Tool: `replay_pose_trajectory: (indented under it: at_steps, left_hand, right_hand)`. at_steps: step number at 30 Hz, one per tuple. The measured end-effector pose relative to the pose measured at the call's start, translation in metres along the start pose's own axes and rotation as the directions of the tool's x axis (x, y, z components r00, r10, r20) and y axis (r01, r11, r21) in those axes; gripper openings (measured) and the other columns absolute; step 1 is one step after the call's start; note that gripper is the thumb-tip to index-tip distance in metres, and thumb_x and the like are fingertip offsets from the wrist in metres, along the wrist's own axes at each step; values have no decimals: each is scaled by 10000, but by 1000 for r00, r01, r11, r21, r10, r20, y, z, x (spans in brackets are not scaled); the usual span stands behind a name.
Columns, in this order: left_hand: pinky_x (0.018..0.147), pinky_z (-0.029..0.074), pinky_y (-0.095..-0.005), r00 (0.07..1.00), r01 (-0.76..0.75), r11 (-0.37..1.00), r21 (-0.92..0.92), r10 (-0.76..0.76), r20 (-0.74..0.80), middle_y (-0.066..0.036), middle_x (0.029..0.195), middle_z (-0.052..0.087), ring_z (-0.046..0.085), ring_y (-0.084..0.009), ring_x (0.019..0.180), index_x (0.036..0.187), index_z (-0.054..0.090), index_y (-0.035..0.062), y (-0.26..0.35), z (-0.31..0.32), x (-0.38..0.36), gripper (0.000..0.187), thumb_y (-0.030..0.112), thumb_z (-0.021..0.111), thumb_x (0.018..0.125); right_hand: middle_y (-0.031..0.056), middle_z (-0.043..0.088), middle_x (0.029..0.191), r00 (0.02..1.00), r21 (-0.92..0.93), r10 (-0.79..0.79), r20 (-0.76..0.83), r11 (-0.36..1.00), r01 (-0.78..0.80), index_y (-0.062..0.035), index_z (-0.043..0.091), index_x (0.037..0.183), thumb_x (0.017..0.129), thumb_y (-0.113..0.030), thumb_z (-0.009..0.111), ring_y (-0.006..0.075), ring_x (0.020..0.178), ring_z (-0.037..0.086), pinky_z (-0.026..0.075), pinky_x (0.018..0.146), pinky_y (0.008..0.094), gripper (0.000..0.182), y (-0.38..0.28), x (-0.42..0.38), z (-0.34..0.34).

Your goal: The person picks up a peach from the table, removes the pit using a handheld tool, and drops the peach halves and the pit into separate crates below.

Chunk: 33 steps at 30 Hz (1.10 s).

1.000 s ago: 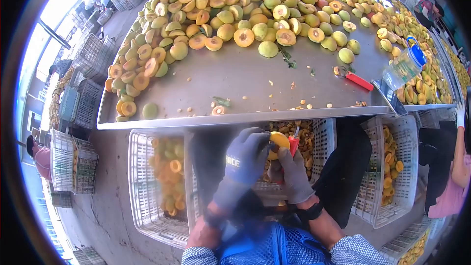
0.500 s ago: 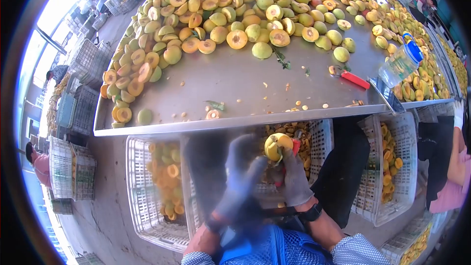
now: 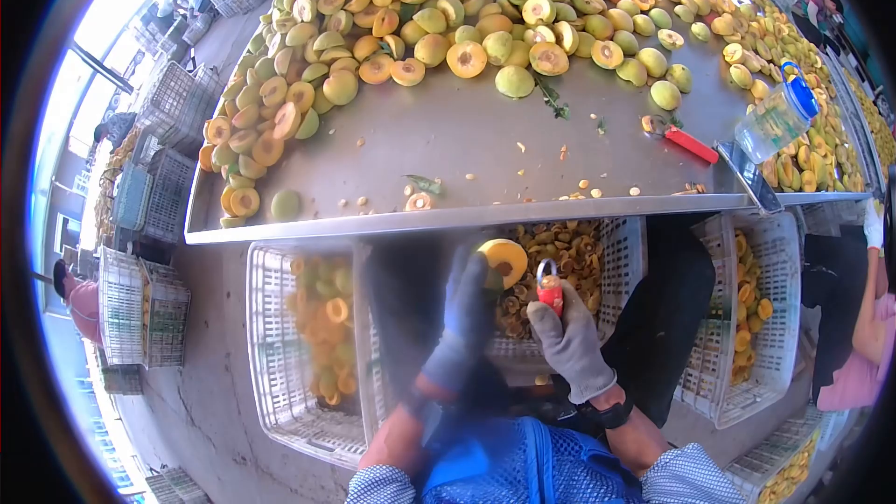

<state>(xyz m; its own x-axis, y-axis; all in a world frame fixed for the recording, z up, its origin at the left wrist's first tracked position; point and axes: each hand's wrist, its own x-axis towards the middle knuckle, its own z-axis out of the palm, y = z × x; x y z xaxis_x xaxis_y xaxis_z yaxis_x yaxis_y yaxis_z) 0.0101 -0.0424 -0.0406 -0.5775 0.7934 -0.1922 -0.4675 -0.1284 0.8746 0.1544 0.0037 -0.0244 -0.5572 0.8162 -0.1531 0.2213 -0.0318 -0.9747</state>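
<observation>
My left hand [image 3: 465, 308], in a grey glove and blurred by motion, holds a peach half [image 3: 503, 263] with its yellow cut side showing. To its right, my gloved right hand [image 3: 571, 341] is closed around a red-handled pitting tool [image 3: 550, 293], its metal loop pointing up. The loop is apart from the peach half. Below both hands stands a white crate [image 3: 623, 257] with many brown, cut-out pieces [image 3: 560, 247] in it. A heap of halved peaches [image 3: 411, 19] covers the far part of the metal table [image 3: 439, 140].
A red-handled tool [image 3: 689, 143], a phone [image 3: 749, 177] and a lidded plastic jar [image 3: 777, 121] lie or stand at the table's right. Crates of peach halves flank me on the left [image 3: 266, 345] and right [image 3: 775, 345]. Another person's pink clothing [image 3: 854, 373] shows at far right.
The peach half has gone from my right hand to my left and moved left. My right hand has turned, so the tool's loop now shows. The view has shifted slightly.
</observation>
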Motion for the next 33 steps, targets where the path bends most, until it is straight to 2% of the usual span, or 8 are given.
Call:
replay_pose_trajectory:
  at_steps: [1,2,6,20,25,27,30,33]
  left_hand:
    - [900,461,-308,1000,1,1000,-2,-1,1,-63,1084,554,552,-153,989,1211,494,44,2,2,0,386,353,433,989]
    - [887,467,-305,1000,-13,996,-88,13,9,-60,1076,555,555,-155,977,1192,496,53,3,4,-1,346,321,467,976]
    - [836,490,-319,999,31,994,-103,-32,-13,-105,1060,572,583,-172,967,1200,469,45,-7,0,-2,373,280,558,925]
    - [826,487,-291,997,75,996,43,-74,-21,-69,1008,592,581,-143,911,1165,539,22,-4,13,-4,328,280,540,962]
    - [799,483,-278,995,96,993,74,-96,1,-50,1006,603,579,-126,885,1161,549,25,-2,14,-2,324,282,535,964]
    - [773,487,-274,986,142,988,62,-137,-91,-62,1007,624,590,-126,895,1151,565,23,-3,16,-1,326,288,533,965]
    - [768,492,-272,996,89,992,90,-87,-25,-93,985,653,610,-135,886,1093,605,-1,-4,16,0,326,291,533,965]
    - [763,496,-273,998,51,984,169,-47,-29,-106,933,673,625,-146,849,1025,636,-29,-6,18,0,340,287,523,968]
  right_hand:
    - [159,633,950,999,-70,-16,49,997,20,-13,560,1143,900,-321,639,262,890,635,485,766,351,400,-2,-3,0]
    - [108,569,765,984,-82,-176,2,981,175,-2,544,1072,938,-351,588,213,673,548,466,662,343,377,3,-3,7]
    - [157,610,812,984,-87,-169,55,981,173,4,551,1070,939,-352,583,276,709,599,476,674,357,381,7,0,10]
    - [199,639,856,992,-166,-106,70,979,116,5,575,1074,934,-275,576,390,810,638,489,694,385,313,11,2,6]
    - [194,637,815,995,-177,-84,55,980,93,6,575,1050,927,-234,571,367,773,647,488,675,389,270,30,0,12]
    - [193,636,811,995,-164,-85,47,982,92,4,576,1051,927,-227,568,357,766,649,488,671,385,263,31,0,14]
    - [185,642,831,995,-253,-57,76,964,75,2,577,1080,925,-216,558,330,771,653,489,676,377,267,31,-1,17]
    - [174,643,837,997,-198,66,41,979,-57,-1,581,1077,924,-212,553,306,754,647,486,671,372,262,28,-3,22]
